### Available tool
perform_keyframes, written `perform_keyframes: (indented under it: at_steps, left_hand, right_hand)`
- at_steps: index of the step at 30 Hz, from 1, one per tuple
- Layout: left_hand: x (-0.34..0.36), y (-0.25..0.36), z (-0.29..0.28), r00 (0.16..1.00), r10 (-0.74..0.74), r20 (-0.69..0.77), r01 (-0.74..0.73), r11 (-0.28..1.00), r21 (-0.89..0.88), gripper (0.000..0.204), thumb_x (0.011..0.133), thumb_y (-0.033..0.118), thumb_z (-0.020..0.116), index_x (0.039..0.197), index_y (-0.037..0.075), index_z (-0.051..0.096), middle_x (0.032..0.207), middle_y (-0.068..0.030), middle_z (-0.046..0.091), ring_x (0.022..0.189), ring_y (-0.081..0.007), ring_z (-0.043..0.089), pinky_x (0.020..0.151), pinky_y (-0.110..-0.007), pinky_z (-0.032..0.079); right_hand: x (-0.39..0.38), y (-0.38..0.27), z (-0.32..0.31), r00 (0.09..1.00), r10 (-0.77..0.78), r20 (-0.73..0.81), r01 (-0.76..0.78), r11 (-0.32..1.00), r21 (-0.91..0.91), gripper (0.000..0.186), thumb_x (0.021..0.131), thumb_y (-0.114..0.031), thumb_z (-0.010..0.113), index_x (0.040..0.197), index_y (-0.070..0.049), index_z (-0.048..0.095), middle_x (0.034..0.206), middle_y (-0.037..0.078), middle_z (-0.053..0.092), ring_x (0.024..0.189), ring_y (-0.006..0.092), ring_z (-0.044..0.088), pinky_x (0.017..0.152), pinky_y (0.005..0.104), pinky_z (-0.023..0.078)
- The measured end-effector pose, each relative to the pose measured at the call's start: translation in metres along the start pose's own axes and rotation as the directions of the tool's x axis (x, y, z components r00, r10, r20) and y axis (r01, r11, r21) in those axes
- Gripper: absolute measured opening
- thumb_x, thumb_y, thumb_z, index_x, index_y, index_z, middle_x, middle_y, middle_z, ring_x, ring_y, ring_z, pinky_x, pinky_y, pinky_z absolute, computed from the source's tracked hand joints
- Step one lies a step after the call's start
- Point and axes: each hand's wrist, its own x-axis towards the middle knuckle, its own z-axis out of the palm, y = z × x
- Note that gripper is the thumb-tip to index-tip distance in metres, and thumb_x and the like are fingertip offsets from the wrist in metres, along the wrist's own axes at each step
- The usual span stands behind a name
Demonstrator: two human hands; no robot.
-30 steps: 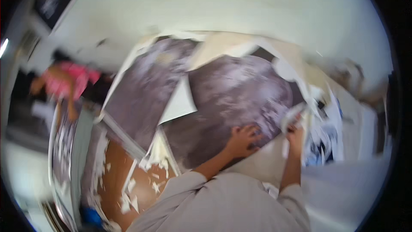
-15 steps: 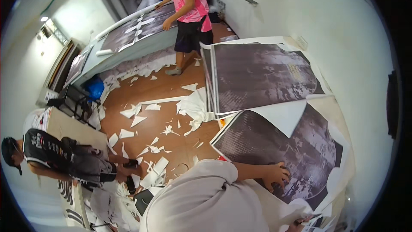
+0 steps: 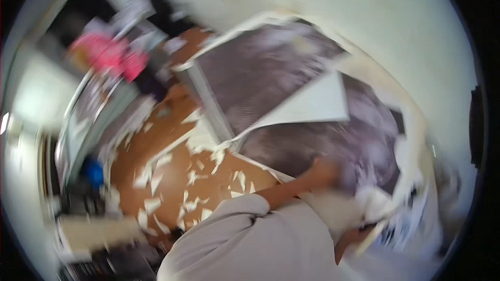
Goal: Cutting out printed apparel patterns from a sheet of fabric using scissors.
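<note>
I have the near dark print [image 3: 299,148] lying face up on the table [image 3: 364,67], with white trimming [image 3: 409,158] along its right side. My left grip [image 3: 328,174], a bare hand, is over the near edge of that print; blur smears the fingers, so I can't make out whether they are spread or pressed together, or whether they touch the surface. My right grip [image 3: 353,237] is lower down, beside a pale yellow strip [image 3: 371,237] and near crumpled white material [image 3: 375,203]; I can't make out if it pinches anything. The far dark print [image 3: 255,65] lies just beyond, and a pale triangular flap [image 3: 317,104] spans the gap between the two. White scraps [image 3: 152,205] litter the brown floor [image 3: 174,177], and a blurred person in pink [image 3: 112,57] is at upper left.
</note>
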Motion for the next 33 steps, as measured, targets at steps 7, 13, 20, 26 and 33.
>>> perform_keyframes:
  at_steps: [7,13,20,26,33]
  left_hand:
    - [-0.033,-0.015,-0.055,0.975,-0.177,0.137,0.156,0.976,0.152,0.054,0.089,0.019,0.064,0.142,0.027,0.061,0.154,-0.0022,0.053,0.147,-0.0284,0.04,0.115,-0.062,0.021]
    - [-0.027,-0.026,-0.059,0.992,-0.117,0.039,0.11,0.982,0.151,0.037,0.094,0.018,0.061,0.13,0.02,0.071,0.151,-0.0047,0.057,0.144,-0.0317,0.044,0.115,-0.061,0.021]
    - [-0.033,-0.034,-0.065,0.989,-0.147,0.027,0.14,0.973,0.186,0.038,0.091,0.02,0.063,0.128,0.021,0.072,0.147,-0.0031,0.059,0.143,-0.0298,0.045,0.115,-0.059,0.021]
    - [-0.027,-0.039,-0.064,0.987,-0.146,0.066,0.131,0.974,0.184,0.038,0.095,0.019,0.061,0.132,0.02,0.071,0.15,-0.0041,0.057,0.144,-0.0313,0.043,0.116,-0.059,0.019]
    - [-0.025,-0.038,-0.061,0.99,-0.135,0.03,0.127,0.971,0.205,0.041,0.092,0.019,0.062,0.131,0.021,0.071,0.148,-0.0033,0.059,0.143,-0.0306,0.046,0.117,-0.058,0.021]
  right_hand:
    - [-0.041,-0.005,-0.006,0.996,-0.084,0.025,0.084,0.833,-0.547,0.072,0.073,0.016,0.05,0.144,0.009,0.044,0.133,0.024,0.053,0.127,0.0395,0.051,0.109,0.0451,0.042]
    - [-0.023,-0.016,0.024,0.988,0.06,-0.144,-0.143,0.72,-0.679,0.086,0.086,-0.028,0.081,0.149,0.008,0.036,0.113,0.021,0.051,0.106,0.0394,0.048,0.096,0.0502,0.034]
    - [-0.03,-0.014,0.039,0.984,0.095,-0.151,-0.177,0.636,-0.752,0.089,0.087,-0.036,0.08,0.151,0.005,0.035,0.118,0.021,0.053,0.111,0.0367,0.05,0.101,0.0519,0.032]
    - [-0.024,-0.005,0.039,0.987,0.125,-0.102,-0.155,0.573,-0.805,0.091,0.085,-0.041,0.081,0.151,0.004,0.038,0.12,0.02,0.052,0.115,0.0377,0.048,0.104,0.0524,0.03]
    - [-0.02,-0.011,0.043,0.971,0.213,-0.11,-0.214,0.563,-0.798,0.09,0.083,-0.046,0.081,0.148,0.004,0.043,0.127,0.024,0.054,0.125,0.0422,0.046,0.108,0.0556,0.028]
